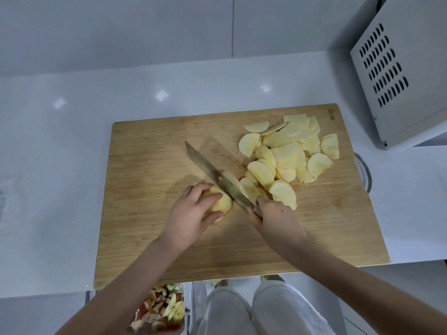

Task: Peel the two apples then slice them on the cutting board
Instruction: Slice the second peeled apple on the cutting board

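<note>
Here, well left of the work, the white counter (pixel 60 165) is bare beside the wooden cutting board (pixel 150 250); below its near edge a bin of peelings (pixel 159 313) shows red skin. The left hand (pixel 191 213) is clamped on the remaining peeled apple piece (pixel 221 205), fingers curled over its top, holding it against the board; the knife (pixel 212 172) stands against its right face, blade angled away and blurred; the right hand (pixel 273 218) is closed round the handle. Beyond lies the heap of apple slices (pixel 287 153), and a vented appliance (pixel 399 68) at far right. Peeled flesh is likely wet and slippery, firm yet brittle; a grip well back from the blade seems wisest.
</note>
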The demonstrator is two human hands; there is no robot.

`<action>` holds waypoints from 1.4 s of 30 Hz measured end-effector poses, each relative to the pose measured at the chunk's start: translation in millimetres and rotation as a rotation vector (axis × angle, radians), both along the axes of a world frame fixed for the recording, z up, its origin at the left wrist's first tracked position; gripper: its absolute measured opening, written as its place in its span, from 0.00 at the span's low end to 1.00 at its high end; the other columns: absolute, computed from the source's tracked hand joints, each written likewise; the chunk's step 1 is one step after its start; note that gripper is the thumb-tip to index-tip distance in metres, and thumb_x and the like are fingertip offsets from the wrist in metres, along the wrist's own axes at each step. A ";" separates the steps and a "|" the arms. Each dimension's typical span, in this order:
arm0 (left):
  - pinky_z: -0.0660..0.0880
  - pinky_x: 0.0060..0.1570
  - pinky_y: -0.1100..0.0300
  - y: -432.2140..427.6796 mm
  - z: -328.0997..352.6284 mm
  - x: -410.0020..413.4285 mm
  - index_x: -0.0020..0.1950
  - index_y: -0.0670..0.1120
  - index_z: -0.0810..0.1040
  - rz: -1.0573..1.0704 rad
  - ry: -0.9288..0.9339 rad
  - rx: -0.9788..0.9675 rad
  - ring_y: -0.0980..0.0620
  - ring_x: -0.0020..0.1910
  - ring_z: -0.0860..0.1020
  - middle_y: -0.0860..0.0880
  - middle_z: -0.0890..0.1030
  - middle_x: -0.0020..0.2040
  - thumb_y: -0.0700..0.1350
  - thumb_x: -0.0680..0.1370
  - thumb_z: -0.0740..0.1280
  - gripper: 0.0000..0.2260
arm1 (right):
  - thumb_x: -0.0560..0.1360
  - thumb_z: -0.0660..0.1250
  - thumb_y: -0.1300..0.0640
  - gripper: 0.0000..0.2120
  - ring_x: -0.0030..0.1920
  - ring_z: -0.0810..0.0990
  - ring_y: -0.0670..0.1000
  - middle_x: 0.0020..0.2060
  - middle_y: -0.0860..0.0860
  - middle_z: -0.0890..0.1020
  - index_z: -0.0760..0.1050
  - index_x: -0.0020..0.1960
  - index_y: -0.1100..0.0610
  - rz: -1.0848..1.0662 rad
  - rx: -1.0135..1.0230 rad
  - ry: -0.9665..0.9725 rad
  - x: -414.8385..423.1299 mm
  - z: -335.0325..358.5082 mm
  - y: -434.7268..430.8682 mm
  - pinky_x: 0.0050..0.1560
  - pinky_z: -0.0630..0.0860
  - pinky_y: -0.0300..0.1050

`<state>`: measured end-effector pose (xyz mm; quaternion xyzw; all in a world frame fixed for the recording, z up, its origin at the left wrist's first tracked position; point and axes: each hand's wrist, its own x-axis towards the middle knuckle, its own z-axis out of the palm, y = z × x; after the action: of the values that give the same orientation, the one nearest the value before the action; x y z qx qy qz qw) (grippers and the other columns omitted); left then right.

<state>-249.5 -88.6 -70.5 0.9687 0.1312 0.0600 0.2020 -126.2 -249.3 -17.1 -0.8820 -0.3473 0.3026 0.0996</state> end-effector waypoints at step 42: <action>0.76 0.48 0.54 -6.1 -2.9 -24.4 0.54 0.46 0.81 -0.028 -0.012 0.041 0.43 0.50 0.77 0.45 0.77 0.54 0.56 0.73 0.65 0.17 | 0.81 0.52 0.46 0.14 0.27 0.63 0.45 0.29 0.46 0.65 0.56 0.39 0.51 0.072 -0.022 0.026 -22.1 39.8 -20.0 0.32 0.59 0.46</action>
<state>-273.9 -94.7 -73.4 0.9740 0.1149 0.0658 0.1837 -148.3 -269.3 22.8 -0.8660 -0.3739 0.3215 0.0835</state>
